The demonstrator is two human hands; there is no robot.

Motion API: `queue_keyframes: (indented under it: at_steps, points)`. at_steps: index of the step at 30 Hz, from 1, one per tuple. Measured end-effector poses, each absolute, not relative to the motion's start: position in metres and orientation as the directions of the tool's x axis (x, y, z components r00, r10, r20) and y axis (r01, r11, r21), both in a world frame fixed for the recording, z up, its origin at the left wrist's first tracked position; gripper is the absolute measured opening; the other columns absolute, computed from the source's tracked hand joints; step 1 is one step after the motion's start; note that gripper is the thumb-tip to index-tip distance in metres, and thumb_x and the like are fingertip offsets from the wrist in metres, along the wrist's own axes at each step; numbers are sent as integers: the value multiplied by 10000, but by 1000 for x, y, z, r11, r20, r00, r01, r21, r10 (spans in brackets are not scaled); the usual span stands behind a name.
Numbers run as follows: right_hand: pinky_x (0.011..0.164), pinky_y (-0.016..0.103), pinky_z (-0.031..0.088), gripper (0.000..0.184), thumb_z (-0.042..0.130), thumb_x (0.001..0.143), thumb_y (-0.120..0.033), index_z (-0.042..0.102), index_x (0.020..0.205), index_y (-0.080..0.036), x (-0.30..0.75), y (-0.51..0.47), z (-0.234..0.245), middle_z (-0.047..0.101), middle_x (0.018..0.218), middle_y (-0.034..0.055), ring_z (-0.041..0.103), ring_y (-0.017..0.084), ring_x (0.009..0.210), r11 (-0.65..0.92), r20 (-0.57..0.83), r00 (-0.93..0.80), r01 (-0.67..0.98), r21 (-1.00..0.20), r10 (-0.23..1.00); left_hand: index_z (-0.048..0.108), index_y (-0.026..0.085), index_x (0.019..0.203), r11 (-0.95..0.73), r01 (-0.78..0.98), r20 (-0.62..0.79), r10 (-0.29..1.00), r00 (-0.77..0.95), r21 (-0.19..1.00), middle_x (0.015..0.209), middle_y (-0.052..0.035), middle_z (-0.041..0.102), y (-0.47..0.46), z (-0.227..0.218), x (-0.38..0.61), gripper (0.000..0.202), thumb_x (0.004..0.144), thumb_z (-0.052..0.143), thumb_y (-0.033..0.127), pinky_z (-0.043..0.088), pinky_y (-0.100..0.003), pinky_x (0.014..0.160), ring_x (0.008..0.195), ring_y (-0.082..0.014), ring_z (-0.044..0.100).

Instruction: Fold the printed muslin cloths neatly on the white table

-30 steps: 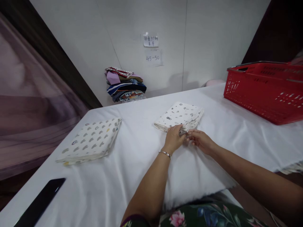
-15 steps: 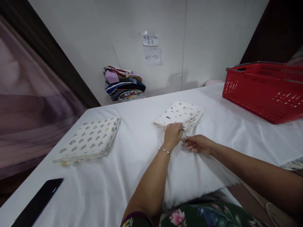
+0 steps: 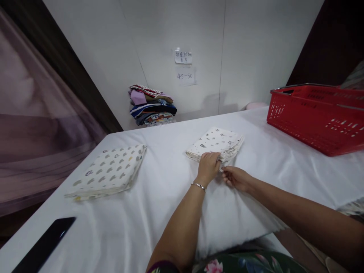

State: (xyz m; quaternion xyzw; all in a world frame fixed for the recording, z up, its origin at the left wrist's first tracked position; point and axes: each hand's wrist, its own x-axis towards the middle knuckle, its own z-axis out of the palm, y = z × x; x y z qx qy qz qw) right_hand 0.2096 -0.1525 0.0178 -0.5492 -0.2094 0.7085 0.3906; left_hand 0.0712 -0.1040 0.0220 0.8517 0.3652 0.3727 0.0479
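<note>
Head: right fingers (image 3: 228,176) closed on printed cloth (image 3: 215,141)

The left hand (image 3: 209,167) hides part of the near edge of the right folded cloth (image 3: 214,141); whether the right hand (image 3: 236,178) grips a layer is too small to tell. The red basket (image 3: 308,123) is cut off at right, the black slab (image 3: 44,246) at near left.

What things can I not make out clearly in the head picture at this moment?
All in the head view:
- Near corner of the middle folded cloth: partly hidden by the left hand.
- What the right hand pinches, if anything: too small, and hidden by its own grip.
- Inside of the red basket: hidden by its side wall; its right end is cut off by the right edge.
- Flat black object: cut off by the bottom edge.
</note>
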Motion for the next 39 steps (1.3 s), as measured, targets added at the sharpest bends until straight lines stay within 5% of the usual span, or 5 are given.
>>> queue_keyframes:
  at_steps: [5,15,25,34,39]
  points:
    - [321,140,355,162,528,829,-213,503,677,-163,210,-167,19,536,543,-26,497,59,409,-495,-508,-33,-287,-820,861,538,199,1039,-743,572,604,644,469,348,991,-28,644,-104,22,71,285,775,529,93,390,-350,918,959,-175,564]
    - [404,187,477,172,553,865,-277,579,863,-107,209,-174,27,692,779,106,622,116,513,-663,-655,-117,-210,-719,747,535,200,1041,-750,574,622,629,467,328,987,-21,646,-105,28,68,273,786,532,104,391,-347,922,947,-161,567]
    - [395,150,449,219,485,905,-322,561,835,-129,193,-168,24,678,732,69,605,87,508,-588,-638,-34,-429,-686,769,543,205,1047,-731,593,579,658,482,338,1000,-34,647,-105,32,68,277,792,505,102,385,-371,926,967,-178,571]
    - [419,185,471,217,508,890,-332,560,840,-127,203,-171,20,669,776,76,612,104,525,-556,-593,10,-336,-760,805,542,206,1044,-745,575,599,642,479,338,1000,-22,649,-105,30,68,261,801,511,114,380,-354,932,960,-173,569]
    - [405,169,465,161,498,899,-267,538,805,-142,205,-167,24,659,711,52,601,94,505,-598,-639,-27,-387,-702,768,542,205,1047,-748,569,603,639,477,343,1002,-24,646,-104,29,69,275,793,515,105,381,-353,930,964,-172,566]
